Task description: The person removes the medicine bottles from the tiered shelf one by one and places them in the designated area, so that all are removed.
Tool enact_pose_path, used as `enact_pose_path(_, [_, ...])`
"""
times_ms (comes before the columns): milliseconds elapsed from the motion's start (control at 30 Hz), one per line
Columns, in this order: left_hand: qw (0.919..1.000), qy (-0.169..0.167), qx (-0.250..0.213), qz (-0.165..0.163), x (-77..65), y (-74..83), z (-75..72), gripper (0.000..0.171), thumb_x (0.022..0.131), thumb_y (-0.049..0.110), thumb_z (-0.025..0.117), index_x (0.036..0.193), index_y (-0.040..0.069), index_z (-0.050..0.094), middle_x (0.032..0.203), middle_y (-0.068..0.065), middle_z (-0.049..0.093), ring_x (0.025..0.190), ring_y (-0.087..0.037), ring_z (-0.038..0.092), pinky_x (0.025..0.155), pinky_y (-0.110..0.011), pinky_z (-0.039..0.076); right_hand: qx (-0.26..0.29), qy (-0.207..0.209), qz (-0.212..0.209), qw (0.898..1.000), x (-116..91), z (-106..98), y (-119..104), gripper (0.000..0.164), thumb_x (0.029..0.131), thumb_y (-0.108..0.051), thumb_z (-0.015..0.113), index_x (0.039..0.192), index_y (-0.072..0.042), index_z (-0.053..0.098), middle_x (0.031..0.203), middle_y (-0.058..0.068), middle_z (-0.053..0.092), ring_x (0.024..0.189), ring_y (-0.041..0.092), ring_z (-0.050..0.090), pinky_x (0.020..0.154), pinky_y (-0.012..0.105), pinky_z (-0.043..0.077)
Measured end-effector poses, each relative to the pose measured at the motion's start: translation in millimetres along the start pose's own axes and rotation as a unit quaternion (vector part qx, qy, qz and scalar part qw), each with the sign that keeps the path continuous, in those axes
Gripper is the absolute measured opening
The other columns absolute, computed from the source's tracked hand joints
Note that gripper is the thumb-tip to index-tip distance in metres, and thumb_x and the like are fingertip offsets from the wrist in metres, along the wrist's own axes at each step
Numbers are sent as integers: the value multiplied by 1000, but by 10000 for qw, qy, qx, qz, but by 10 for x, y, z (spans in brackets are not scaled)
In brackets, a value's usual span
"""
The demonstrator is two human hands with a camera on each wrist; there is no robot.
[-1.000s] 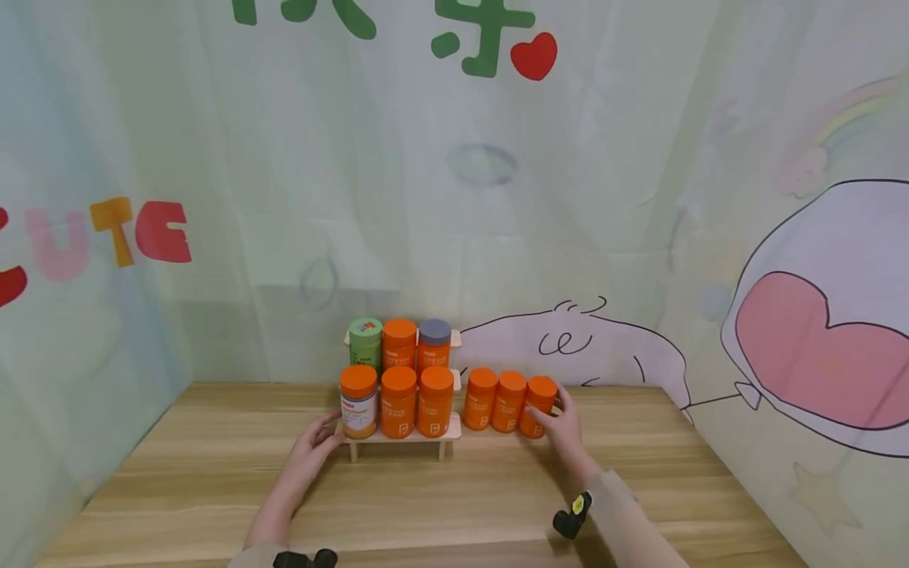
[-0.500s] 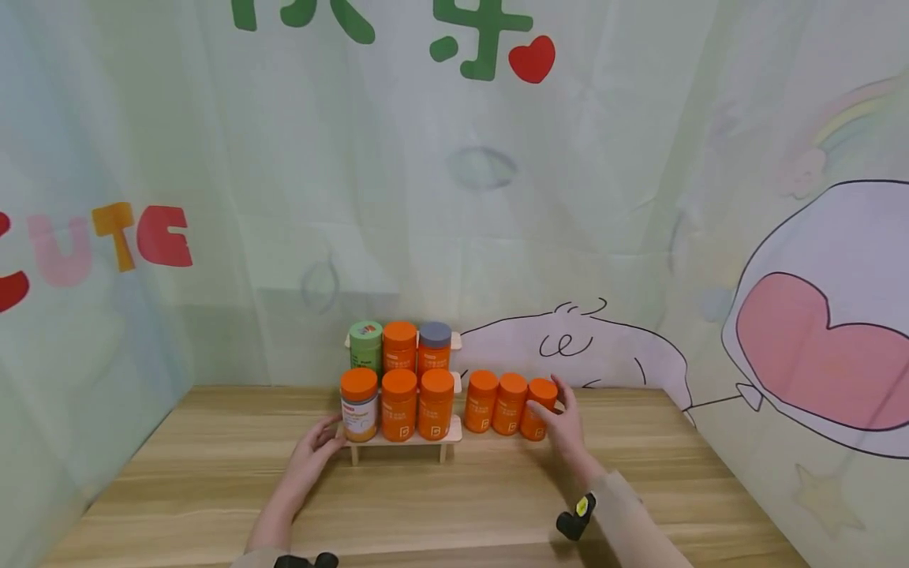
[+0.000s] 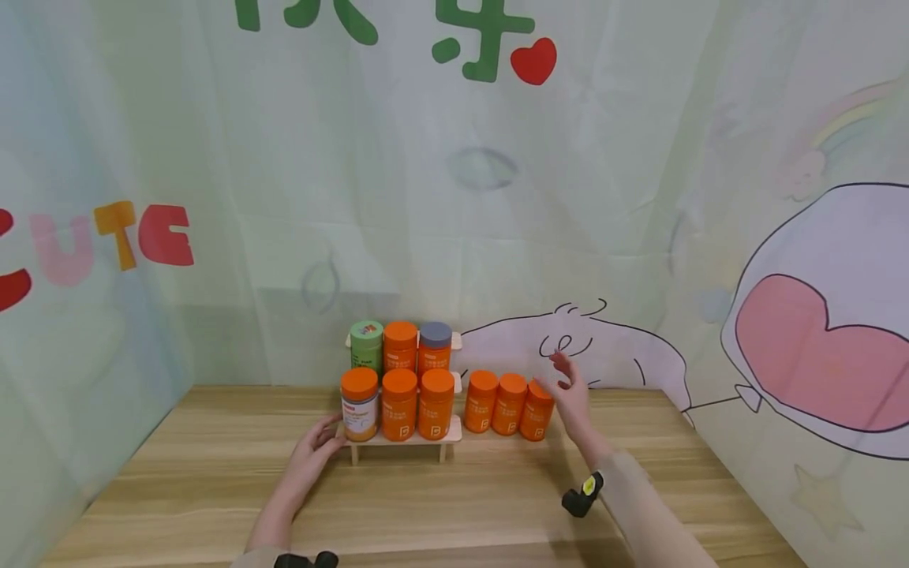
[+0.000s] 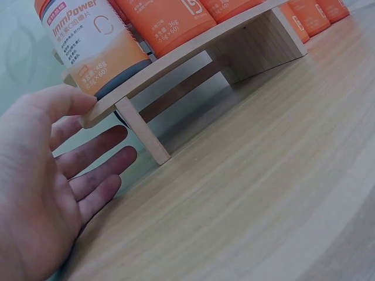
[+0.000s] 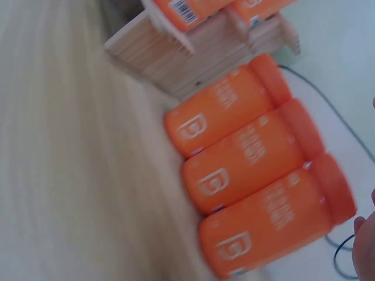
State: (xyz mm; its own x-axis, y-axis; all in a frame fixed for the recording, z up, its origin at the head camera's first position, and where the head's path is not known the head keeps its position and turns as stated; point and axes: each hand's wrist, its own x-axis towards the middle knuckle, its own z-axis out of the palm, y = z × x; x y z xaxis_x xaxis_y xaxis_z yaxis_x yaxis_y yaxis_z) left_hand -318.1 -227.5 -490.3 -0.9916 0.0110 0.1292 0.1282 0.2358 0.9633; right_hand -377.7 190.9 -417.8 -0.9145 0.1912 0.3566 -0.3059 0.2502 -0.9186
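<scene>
A tiered wooden rack (image 3: 426, 440) bears jars. On its front step stand a jar with a white label (image 3: 360, 416) and two orange jars (image 3: 399, 414). My left hand (image 3: 312, 450) pinches the left end of the front board between thumb and index finger; in the left wrist view the other fingers (image 4: 96, 181) spread below the board. Three orange jars stand upright in a row on the table to the right of the rack. My right hand (image 3: 574, 398) is raised by the rightmost jar (image 3: 536, 412), fingers apart, nothing in it. In the right wrist view that jar (image 5: 275, 219) stands away from the fingertips.
Behind the front step are a green jar (image 3: 366, 343), an orange jar (image 3: 401, 345) and one with a grey-blue lid (image 3: 435, 339). The wooden table (image 3: 454, 505) meets a printed cloth backdrop (image 3: 568, 237) at the back and right. A thin dark cord (image 5: 328, 99) shows in the right wrist view.
My right hand has let go of the rightmost orange jar and moved up and slightly right of it. The left hand stays at the rack's end.
</scene>
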Motion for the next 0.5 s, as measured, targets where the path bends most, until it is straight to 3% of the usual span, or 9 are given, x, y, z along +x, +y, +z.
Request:
enact_pose_path(167, [10000,-71,15,7,-3,4,3,53,98,12,52,145,-7,36,139,-34,48,130,-39,43,86,-14,43,101,-306,-7,9995,112,41,-208,69,90,-17,70,149,-5,35,149,18,43,139,34,35,114,52,26])
enact_pose_path(500, [10000,-29,63,-45,9,-11,6,51,98,12,52,144,-5,38,139,-33,48,127,-35,47,86,-18,46,397,-969,-379,9938,223,419,-600,72,90,-17,70,150,-7,32,151,13,41,138,30,37,112,53,31])
